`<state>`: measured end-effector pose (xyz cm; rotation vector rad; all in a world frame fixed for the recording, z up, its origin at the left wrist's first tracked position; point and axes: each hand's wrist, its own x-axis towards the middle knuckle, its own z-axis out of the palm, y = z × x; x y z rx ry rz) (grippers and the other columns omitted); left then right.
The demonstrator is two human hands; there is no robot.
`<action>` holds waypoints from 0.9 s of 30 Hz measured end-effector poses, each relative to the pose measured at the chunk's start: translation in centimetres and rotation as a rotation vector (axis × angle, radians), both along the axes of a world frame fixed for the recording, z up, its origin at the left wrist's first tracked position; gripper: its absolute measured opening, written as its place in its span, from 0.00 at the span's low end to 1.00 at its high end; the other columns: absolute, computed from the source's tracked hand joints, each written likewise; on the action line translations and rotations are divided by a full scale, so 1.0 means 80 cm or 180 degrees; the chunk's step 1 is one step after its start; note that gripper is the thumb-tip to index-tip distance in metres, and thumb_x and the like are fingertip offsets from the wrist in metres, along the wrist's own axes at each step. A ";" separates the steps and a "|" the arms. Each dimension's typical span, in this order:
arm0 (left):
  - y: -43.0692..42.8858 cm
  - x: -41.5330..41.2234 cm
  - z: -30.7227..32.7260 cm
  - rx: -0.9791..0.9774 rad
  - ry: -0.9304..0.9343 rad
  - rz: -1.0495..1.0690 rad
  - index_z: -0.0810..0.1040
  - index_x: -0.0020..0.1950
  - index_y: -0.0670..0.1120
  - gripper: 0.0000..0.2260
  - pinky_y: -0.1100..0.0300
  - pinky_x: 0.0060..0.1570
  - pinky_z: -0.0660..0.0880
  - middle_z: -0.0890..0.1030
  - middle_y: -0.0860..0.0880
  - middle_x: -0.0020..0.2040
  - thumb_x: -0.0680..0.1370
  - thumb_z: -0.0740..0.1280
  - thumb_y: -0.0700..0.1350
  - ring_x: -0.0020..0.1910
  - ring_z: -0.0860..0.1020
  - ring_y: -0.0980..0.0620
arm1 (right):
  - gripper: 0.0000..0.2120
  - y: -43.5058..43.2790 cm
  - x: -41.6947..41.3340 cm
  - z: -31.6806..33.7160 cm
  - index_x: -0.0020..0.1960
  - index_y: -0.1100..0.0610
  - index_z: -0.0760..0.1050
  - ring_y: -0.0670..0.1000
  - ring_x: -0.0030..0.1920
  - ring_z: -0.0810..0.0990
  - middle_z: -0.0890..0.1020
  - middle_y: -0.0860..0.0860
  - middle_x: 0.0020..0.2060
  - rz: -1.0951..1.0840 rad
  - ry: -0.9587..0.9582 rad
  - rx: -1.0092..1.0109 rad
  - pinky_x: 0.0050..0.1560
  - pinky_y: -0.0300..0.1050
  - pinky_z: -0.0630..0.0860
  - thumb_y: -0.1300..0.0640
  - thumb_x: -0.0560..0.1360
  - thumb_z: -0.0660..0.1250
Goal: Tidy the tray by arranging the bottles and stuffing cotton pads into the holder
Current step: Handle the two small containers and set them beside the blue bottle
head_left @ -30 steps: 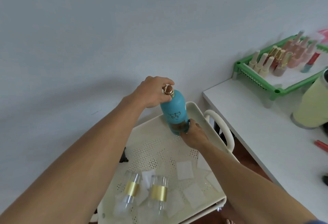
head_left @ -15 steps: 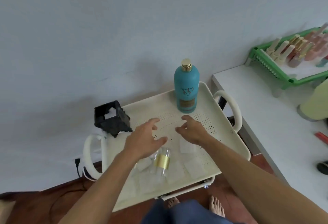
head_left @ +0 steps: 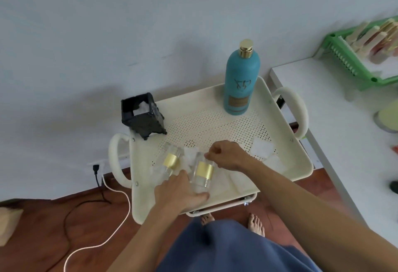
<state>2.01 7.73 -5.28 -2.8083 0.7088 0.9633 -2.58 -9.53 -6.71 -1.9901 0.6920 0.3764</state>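
Both hands at the tray's (head_left: 280,119) near edge; perforated middle lies open.

I see left hand (head_left: 178,192) and right hand (head_left: 226,155) gripping one clear bottle (head_left: 202,173), lying flat, long axis pointing away; teal bottle (head_left: 240,80) upright at far corner.

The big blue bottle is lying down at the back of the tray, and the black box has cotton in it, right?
Not quite. In the head view the big blue bottle stands upright at the back of the tray, not lying down. The rest is right: the black box has white cotton inside.
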 end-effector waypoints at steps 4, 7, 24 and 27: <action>0.000 -0.001 -0.003 -0.0092 -0.0029 0.0019 0.71 0.55 0.52 0.33 0.55 0.42 0.66 0.78 0.51 0.50 0.58 0.62 0.71 0.50 0.77 0.47 | 0.10 0.001 -0.001 0.001 0.44 0.53 0.76 0.53 0.48 0.79 0.81 0.52 0.44 -0.0037 -0.0003 -0.0001 0.50 0.46 0.75 0.46 0.73 0.65; 0.001 0.002 0.002 -0.0196 -0.0051 0.0023 0.72 0.52 0.51 0.31 0.55 0.41 0.67 0.77 0.52 0.47 0.58 0.62 0.70 0.47 0.77 0.48 | 0.10 0.001 -0.002 -0.001 0.43 0.54 0.76 0.52 0.46 0.80 0.80 0.51 0.41 -0.0136 -0.0017 0.0084 0.42 0.43 0.74 0.47 0.74 0.65; -0.058 0.090 0.070 -0.1650 -0.0741 -0.0233 0.78 0.57 0.54 0.23 0.55 0.42 0.77 0.82 0.54 0.51 0.65 0.72 0.61 0.44 0.79 0.52 | 0.09 -0.036 0.014 -0.010 0.56 0.50 0.74 0.47 0.38 0.82 0.83 0.50 0.42 -0.1056 -0.0218 0.0690 0.35 0.39 0.72 0.51 0.76 0.63; -0.086 0.111 0.084 -0.1726 -0.0850 -0.0476 0.76 0.57 0.55 0.22 0.59 0.39 0.72 0.81 0.55 0.53 0.65 0.73 0.58 0.46 0.79 0.52 | 0.20 -0.036 0.023 -0.009 0.66 0.48 0.68 0.46 0.38 0.81 0.83 0.51 0.45 -0.1145 -0.0337 0.0881 0.36 0.38 0.71 0.56 0.75 0.65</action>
